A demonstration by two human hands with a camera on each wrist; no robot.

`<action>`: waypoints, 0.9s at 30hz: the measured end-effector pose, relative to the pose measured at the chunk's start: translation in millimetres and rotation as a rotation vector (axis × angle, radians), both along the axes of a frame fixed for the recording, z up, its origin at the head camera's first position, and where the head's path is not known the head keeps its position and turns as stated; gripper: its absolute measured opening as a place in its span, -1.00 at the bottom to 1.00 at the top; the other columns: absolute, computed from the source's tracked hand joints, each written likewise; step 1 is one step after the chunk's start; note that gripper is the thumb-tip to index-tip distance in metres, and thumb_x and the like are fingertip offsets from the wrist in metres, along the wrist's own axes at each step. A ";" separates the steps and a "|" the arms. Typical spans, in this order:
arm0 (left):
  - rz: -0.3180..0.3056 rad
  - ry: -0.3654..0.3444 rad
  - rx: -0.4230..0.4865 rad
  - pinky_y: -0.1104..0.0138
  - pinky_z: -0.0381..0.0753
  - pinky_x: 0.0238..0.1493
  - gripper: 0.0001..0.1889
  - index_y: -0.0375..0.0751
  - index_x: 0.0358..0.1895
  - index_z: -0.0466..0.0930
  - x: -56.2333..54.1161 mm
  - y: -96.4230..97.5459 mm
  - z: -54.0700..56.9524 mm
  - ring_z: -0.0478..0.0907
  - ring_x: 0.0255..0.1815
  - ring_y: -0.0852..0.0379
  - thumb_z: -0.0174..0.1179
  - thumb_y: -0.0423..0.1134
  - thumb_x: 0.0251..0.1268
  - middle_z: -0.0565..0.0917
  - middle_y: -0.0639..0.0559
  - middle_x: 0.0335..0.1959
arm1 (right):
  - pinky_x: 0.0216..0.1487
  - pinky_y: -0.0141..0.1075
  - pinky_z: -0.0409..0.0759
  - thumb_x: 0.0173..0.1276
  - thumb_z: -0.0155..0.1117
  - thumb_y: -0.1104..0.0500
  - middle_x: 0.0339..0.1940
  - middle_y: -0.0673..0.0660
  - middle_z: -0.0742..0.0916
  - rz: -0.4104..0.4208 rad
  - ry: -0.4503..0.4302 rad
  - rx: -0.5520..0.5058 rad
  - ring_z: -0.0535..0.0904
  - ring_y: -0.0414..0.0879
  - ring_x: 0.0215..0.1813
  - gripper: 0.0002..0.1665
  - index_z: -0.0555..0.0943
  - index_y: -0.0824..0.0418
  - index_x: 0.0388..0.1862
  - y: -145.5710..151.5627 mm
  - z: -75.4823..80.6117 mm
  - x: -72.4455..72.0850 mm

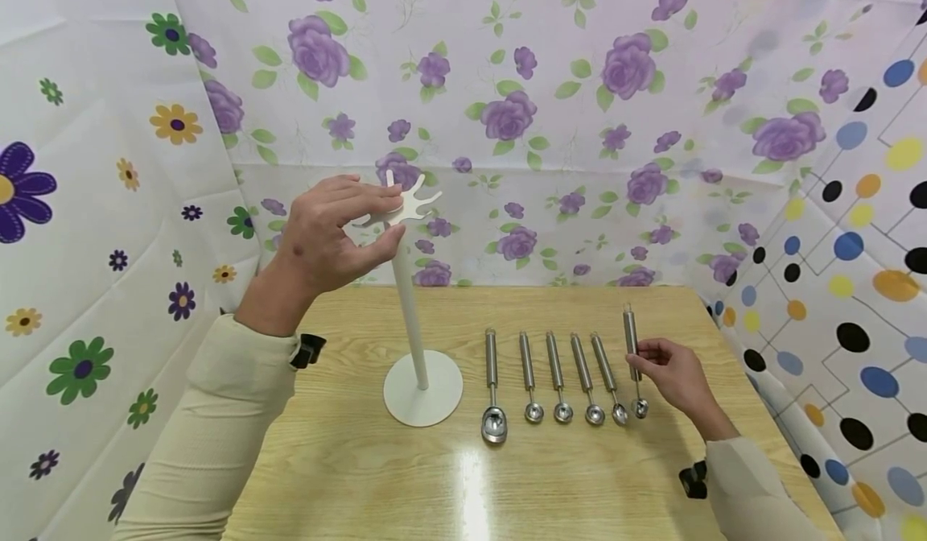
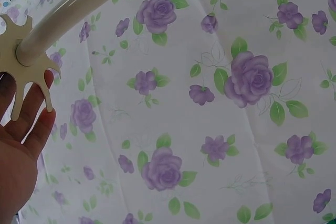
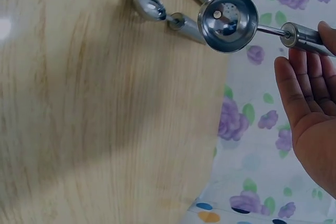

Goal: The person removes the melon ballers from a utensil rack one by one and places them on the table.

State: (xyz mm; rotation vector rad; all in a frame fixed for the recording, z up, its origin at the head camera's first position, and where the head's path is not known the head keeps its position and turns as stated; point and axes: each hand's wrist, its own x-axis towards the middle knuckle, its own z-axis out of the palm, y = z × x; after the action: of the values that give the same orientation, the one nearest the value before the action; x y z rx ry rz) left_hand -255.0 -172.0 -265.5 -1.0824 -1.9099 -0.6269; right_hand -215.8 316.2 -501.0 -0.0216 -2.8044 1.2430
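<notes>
A white stand has a round base and a top with several curved prongs. My left hand rests on that pronged top, fingers fairly straight, thumb at the near edge. In my right hand a steel melon baller is pinched by its handle between thumb and fingers. Its small round bowl has a hole and hangs lowest, just above the table in the head view. Left of it lies a row of steel tools: a large ice cream scoop and several smaller scoops, handles pointing away.
The wooden table ends at a back wall of purple-flowered cloth. Cloth with coloured flowers hangs on the left, and dotted cloth on the right.
</notes>
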 end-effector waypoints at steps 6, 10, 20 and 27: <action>0.001 -0.005 -0.012 -0.03 0.53 0.18 -0.66 -0.39 -0.09 0.76 1.3 -1.4 1.1 0.74 -0.15 -0.13 0.30 -0.19 0.18 0.77 -0.21 -0.14 | -0.30 -0.36 0.60 0.40 0.33 -0.06 -0.11 0.26 0.71 -0.023 -0.033 0.014 0.62 -0.05 -0.16 -0.43 0.59 0.42 0.10 7.2 -10.3 -2.1; -0.005 -0.011 -0.008 -0.01 0.52 0.21 -0.67 -0.39 -0.09 0.77 1.8 -1.5 1.1 0.74 -0.15 -0.13 0.31 -0.20 0.17 0.77 -0.21 -0.14 | -0.30 -0.34 0.61 0.40 0.33 -0.07 -0.10 0.27 0.71 -0.028 -0.059 0.004 0.63 -0.04 -0.15 -0.40 0.58 0.43 0.11 11.4 -17.0 -4.6; -0.010 -0.003 -0.004 -0.02 0.53 0.19 -0.66 -0.39 -0.10 0.77 0.8 -1.6 0.9 0.74 -0.16 -0.12 0.29 -0.19 0.18 0.77 -0.21 -0.14 | -0.27 -0.24 0.64 0.41 0.33 -0.05 -0.13 0.27 0.72 -0.019 -0.103 0.000 0.65 -0.04 -0.21 -0.40 0.57 0.46 0.11 20.0 -33.8 -16.8; -0.016 -0.008 -0.003 -0.01 0.52 0.20 -0.68 -0.39 -0.10 0.77 0.0 -2.0 0.6 0.75 -0.16 -0.11 0.32 -0.21 0.17 0.77 -0.21 -0.15 | -0.28 -0.17 0.66 0.42 0.33 0.03 -0.23 0.23 0.73 -0.033 -0.159 -0.021 0.65 -0.10 -0.31 -0.49 0.58 0.49 0.04 23.7 -46.1 -27.2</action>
State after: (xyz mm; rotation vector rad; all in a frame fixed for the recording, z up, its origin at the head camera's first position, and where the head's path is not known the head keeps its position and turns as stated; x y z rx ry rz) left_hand -255.0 -174.0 -264.9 -1.1001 -1.9113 -0.6381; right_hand -242.9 339.9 -547.1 -0.1746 -2.9107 1.3186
